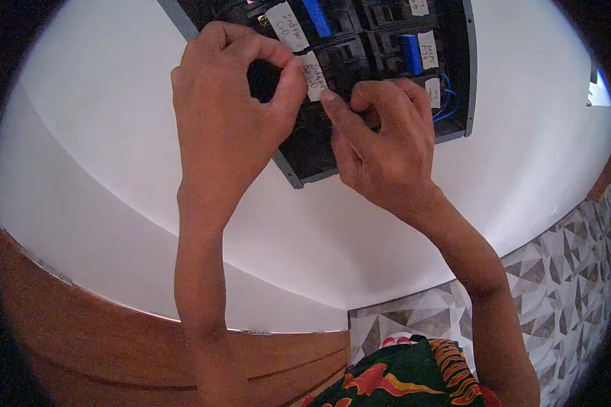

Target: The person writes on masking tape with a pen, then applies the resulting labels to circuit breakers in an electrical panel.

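Observation:
A white handwritten label (312, 79) sits on a row of black circuit breakers in an electrical panel (339, 57). My left hand (237, 102) is closed in a pinch, thumb and forefinger meeting at the label's upper left edge. At the label's lower right corner, one fingertip of my right hand (390, 132) presses, and its other fingers are curled over the breakers. What lies under those curled fingers is hidden. Just above is another handwritten label (287, 27), beside a blue breaker switch (317, 17).
The panel's grey metal frame (470, 68) has a raised edge. Blue wires (448, 102) loop at its right side, near more white labels (428, 49). A white wall (319, 237) surrounds the panel. Brown wood (102, 325) and a patterned floor (557, 271) lie below.

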Tool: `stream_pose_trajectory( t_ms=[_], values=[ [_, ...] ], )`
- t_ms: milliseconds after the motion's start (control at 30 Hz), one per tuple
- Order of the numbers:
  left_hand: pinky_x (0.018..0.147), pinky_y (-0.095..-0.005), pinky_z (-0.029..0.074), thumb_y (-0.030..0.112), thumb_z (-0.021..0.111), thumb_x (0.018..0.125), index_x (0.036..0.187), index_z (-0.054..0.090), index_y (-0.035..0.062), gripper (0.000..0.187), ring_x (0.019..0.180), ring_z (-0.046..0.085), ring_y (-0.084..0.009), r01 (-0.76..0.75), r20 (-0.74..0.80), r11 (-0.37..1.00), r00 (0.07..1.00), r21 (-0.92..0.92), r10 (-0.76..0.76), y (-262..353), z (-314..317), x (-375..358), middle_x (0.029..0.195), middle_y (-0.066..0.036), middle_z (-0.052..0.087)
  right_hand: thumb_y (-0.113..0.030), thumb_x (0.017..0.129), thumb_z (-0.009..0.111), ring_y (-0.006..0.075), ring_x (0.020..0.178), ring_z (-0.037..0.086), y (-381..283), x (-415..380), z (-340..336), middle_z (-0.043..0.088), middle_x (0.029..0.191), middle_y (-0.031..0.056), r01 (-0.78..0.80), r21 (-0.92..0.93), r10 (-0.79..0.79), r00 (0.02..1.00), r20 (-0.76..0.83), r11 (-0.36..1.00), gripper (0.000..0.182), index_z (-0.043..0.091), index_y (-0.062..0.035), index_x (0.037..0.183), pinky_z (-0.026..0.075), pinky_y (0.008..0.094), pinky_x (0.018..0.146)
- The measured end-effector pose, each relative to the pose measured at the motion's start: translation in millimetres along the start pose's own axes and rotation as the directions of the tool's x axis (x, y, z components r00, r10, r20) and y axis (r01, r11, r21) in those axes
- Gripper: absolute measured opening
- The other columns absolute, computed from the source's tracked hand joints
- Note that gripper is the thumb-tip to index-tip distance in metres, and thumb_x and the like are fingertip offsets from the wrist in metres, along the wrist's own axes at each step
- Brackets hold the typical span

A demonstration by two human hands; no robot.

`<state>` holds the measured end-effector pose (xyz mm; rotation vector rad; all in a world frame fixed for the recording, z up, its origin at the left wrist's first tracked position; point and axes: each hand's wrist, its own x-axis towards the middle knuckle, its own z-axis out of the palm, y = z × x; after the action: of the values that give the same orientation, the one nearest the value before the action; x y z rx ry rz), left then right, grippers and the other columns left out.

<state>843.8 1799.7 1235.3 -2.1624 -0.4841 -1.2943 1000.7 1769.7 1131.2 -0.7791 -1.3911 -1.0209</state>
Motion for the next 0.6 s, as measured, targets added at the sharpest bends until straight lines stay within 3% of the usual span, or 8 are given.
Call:
stream_pose_trajectory(
  t_ms=[167, 267, 333, 433, 600],
  values=[
    [0.082, -0.0410, 0.044, 0.018, 0.076, 0.077, 0.080, 0.070, 0.0106, 0.010, 0.092, 0.060, -0.0243, 0.044, 0.008, 0.999, 0.999, 0.009, -0.044, 3, 0, 0, 0.093, -0.005, 0.062, 0.001, 0.067, 0.072, 0.0206, 0.079, 0.055, 0, -1, -1, 0.056, 0.088, 0.0043, -0.022, 0.006, 0.022, 0.999, 0.028, 1.000, 0.035, 0.075, -0.0038, 0.102, 0.044, 0.0389, 0.082],
    [0.081, -0.0393, 0.046, 0.018, 0.077, 0.076, 0.084, 0.068, 0.0095, 0.014, 0.087, 0.061, -0.0233, 0.013, -0.027, 1.000, 1.000, 0.021, -0.012, 5, -3, 1, 0.091, -0.005, 0.062, -0.011, 0.069, 0.072, 0.0245, 0.081, 0.057, 5, -3, 2, 0.055, 0.094, 0.0069, 0.012, 0.000, -0.012, 1.000, 0.012, 1.000, 0.030, 0.073, -0.0079, 0.099, 0.044, 0.0439, 0.084],
    [0.078, -0.0368, 0.048, 0.016, 0.079, 0.076, 0.089, 0.066, 0.0078, 0.020, 0.082, 0.062, -0.0217, 0.207, 0.017, 0.969, 0.978, -0.137, -0.207, 11, -7, 3, 0.088, -0.005, 0.063, -0.011, 0.069, 0.071, 0.0249, 0.082, 0.056, 8, -4, 2, 0.055, 0.093, 0.0070, 0.037, 0.042, -0.038, 0.999, 0.012, 0.998, 0.034, 0.073, -0.0086, 0.103, 0.044, 0.0446, 0.085],
    [0.075, -0.0348, 0.050, 0.013, 0.080, 0.075, 0.094, 0.064, 0.0069, 0.026, 0.079, 0.062, -0.0200, 0.080, 0.021, 0.995, 0.997, -0.062, -0.078, 2, -9, 4, 0.086, -0.005, 0.065, -0.012, 0.070, 0.072, 0.0260, 0.084, 0.056, 8, -5, 1, 0.054, 0.096, 0.0079, 0.067, 0.060, -0.067, 0.998, -0.013, 0.996, 0.035, 0.072, -0.0096, 0.105, 0.043, 0.0467, 0.087],
    [0.076, -0.0346, 0.049, 0.015, 0.080, 0.077, 0.093, 0.064, 0.0071, 0.023, 0.079, 0.062, -0.0195, 0.150, 0.026, 0.980, 0.989, -0.127, -0.148, 5, -8, 6, 0.088, -0.004, 0.066, -0.018, 0.073, 0.072, 0.0280, 0.087, 0.055, 0, -3, -3, 0.053, 0.103, 0.0103, 0.046, -0.007, -0.045, 0.992, 0.120, 0.999, 0.037, 0.071, -0.0104, 0.109, 0.041, 0.0487, 0.089]
  ],
)
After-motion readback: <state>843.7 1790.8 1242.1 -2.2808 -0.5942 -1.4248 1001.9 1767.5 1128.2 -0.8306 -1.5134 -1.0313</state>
